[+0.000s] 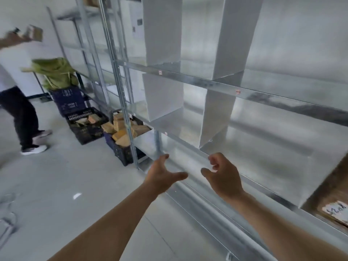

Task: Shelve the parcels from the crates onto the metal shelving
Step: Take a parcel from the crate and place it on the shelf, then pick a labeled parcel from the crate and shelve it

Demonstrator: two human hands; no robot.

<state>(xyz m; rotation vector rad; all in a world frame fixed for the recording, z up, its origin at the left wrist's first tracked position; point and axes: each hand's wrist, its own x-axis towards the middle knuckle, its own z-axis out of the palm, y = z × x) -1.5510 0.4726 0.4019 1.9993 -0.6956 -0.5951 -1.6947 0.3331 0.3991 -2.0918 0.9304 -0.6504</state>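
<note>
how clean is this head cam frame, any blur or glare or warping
Head view: motion blur smears the metal shelving and the other person at left; wide-angle bending tilts the uprights; soft glare on the floor; both hands, left and right, fairly sharp.

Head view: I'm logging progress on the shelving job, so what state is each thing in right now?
left hand: open, fingers spread, holding nothing
right hand: open, fingers loosely curled, holding nothing
metal shelving: upright, white dividers standing on it, bays near the hands bare
nearest crate: on the floor, heaped with tan parcels
second crate: on the floor, few parcels inside
labelled brown parcel: lying on the shelf at far right
</note>
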